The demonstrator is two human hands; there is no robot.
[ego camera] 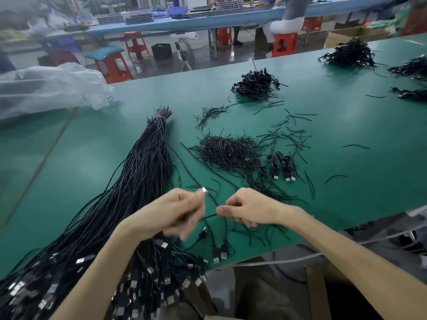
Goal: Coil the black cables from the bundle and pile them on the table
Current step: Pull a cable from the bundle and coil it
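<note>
One black cable (209,216) spans crosswise between the grips: the right hand (247,209) pinches it, the blurred left hand (175,213) curls round it. The bundle (138,181) lies just left of the left grip; coiled cables (280,163) lie beyond the right on the bench (346,135).

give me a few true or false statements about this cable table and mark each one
1. The left hand and the right hand both hold a black cable. True.
2. The big bundle lies to the right of the hands. False: it lies to their left.
3. A few coiled cables lie beside the pile of short ties. True.
4. The table is red. False: it is green.
</note>
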